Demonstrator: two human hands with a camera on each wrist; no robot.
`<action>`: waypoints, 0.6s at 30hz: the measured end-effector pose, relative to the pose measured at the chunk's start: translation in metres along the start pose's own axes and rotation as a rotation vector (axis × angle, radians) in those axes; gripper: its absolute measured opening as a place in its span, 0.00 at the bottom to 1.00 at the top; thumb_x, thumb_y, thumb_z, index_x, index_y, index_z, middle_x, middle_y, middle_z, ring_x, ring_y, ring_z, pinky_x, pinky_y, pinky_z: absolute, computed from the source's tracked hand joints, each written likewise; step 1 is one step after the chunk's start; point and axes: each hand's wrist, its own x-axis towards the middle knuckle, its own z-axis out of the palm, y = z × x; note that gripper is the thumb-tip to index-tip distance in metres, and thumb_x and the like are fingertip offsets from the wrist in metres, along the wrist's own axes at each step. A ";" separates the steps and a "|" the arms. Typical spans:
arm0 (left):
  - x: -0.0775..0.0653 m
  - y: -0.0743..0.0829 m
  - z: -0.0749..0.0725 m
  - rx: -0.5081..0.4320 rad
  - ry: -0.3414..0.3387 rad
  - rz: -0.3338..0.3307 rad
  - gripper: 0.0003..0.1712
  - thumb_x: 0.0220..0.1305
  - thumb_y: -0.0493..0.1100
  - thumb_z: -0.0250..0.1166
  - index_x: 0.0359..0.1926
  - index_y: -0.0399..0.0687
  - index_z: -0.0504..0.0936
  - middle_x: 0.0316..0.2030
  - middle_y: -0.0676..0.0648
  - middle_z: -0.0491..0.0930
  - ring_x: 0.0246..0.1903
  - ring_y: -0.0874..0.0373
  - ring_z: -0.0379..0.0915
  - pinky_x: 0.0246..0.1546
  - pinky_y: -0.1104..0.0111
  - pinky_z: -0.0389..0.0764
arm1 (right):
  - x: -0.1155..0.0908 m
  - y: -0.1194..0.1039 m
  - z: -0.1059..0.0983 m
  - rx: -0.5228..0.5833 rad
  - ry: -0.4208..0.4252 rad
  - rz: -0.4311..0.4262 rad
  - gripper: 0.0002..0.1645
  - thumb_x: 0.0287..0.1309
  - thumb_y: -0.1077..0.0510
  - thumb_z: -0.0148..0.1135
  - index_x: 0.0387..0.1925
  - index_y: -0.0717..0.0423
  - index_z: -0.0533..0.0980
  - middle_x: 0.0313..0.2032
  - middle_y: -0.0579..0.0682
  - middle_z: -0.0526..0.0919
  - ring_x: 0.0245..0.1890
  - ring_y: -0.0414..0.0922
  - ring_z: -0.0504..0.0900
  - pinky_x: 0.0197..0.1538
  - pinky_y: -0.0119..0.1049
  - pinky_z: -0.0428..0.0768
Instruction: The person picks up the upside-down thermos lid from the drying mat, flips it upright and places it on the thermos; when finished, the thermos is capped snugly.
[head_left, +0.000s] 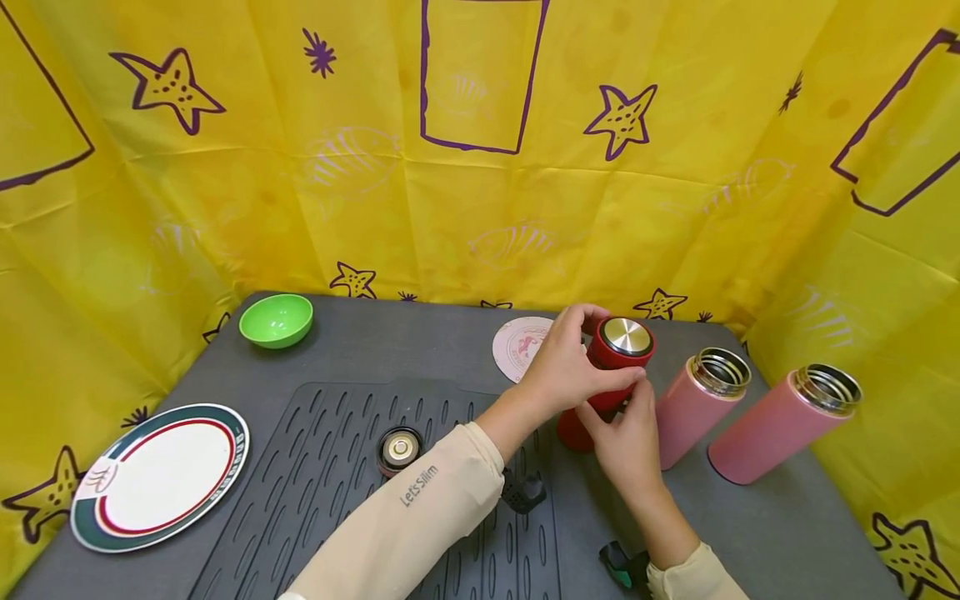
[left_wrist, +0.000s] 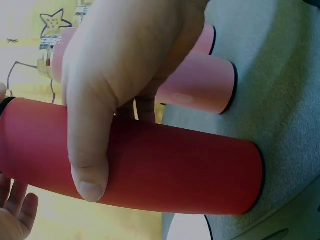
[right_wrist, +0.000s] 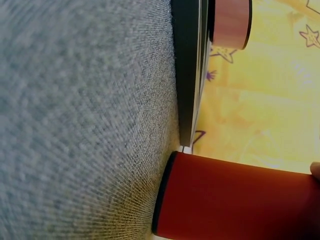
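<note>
A red thermos bottle (head_left: pixel 576 433) stands on the grey table, leaning slightly in the head view. Its red lid (head_left: pixel 617 358) has a shiny silver disc on top. My left hand (head_left: pixel 564 358) grips the lid with thumb and fingers around its side. Lower down, my right hand (head_left: pixel 633 450) holds the bottle body; in the left wrist view its thumb (left_wrist: pixel 90 165) lies across the red wall, while the other fingers are hidden behind. Left-hand fingers (left_wrist: pixel 22 212) show by the lid end there. The right wrist view shows the bottle's base (right_wrist: pixel 165 195) at the tabletop.
Two lidless pink bottles (head_left: pixel 693 408) (head_left: pixel 780 429) stand at the right. A dark lid (head_left: pixel 399 448) lies upturned on the ribbed grey mat (head_left: pixel 322 500). A pink round disc (head_left: pixel 513 346) lies behind; a green bowl (head_left: pixel 276 321) and oval plate (head_left: pixel 165 475) sit left.
</note>
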 end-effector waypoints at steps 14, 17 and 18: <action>-0.002 0.000 -0.002 -0.003 -0.020 -0.008 0.49 0.44 0.55 0.80 0.64 0.52 0.64 0.51 0.55 0.67 0.50 0.63 0.66 0.48 0.68 0.74 | 0.000 0.000 0.001 -0.001 0.003 -0.030 0.39 0.51 0.56 0.74 0.58 0.61 0.62 0.48 0.58 0.69 0.40 0.47 0.69 0.40 0.42 0.70; -0.002 0.003 0.000 0.012 0.020 -0.019 0.46 0.42 0.58 0.80 0.59 0.51 0.67 0.49 0.57 0.69 0.48 0.65 0.66 0.45 0.71 0.74 | 0.000 0.000 0.001 0.006 0.006 -0.026 0.40 0.51 0.56 0.74 0.59 0.60 0.62 0.49 0.57 0.70 0.41 0.46 0.69 0.41 0.44 0.71; -0.002 0.004 0.001 0.017 0.029 -0.020 0.44 0.42 0.57 0.80 0.57 0.52 0.68 0.48 0.57 0.69 0.48 0.65 0.66 0.44 0.72 0.74 | 0.000 0.000 0.001 0.007 0.004 -0.015 0.40 0.51 0.56 0.74 0.59 0.60 0.61 0.50 0.57 0.70 0.42 0.47 0.70 0.42 0.46 0.72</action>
